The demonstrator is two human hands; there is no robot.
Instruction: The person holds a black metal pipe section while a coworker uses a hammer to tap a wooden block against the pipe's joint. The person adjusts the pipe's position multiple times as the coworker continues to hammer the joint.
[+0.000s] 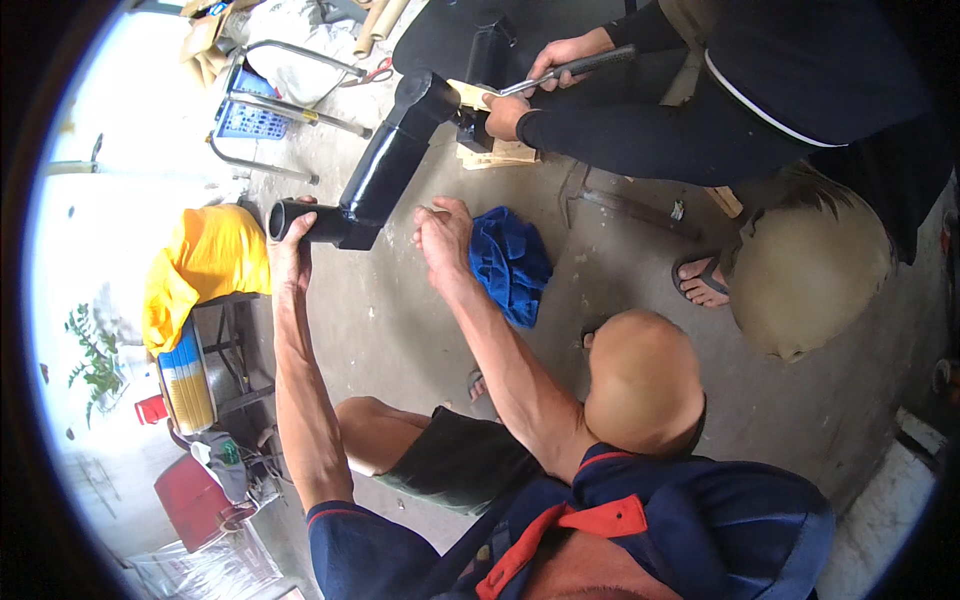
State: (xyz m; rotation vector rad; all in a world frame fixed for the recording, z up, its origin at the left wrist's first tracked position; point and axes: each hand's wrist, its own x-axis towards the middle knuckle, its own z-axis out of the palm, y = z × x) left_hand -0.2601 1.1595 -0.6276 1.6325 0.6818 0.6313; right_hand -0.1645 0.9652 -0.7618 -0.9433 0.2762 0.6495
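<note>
My left hand (290,235) grips the open, round end of a glossy black bent metal tube (378,180), its thumb along the collar. The tube slants up and away to the right, its far end beside a co-worker's hands. Apart from the tube, my right hand (443,238) is raised with its fingers curled in; anything inside them is hidden. The co-worker's hand (568,58) holds a metal tool with a dark handle (600,60). Their other hand (503,115) is at a pale wooden piece (468,95) against the tube's far end.
A blue cloth (508,265) lies on the floor beyond my right forearm. Wood pieces (500,157) sit under the work. Yellow cloth (215,255) covers a stand at left. A metal-legged frame (290,105) and blue basket (250,120) stand far left. The co-worker's sandalled foot (703,282) is right.
</note>
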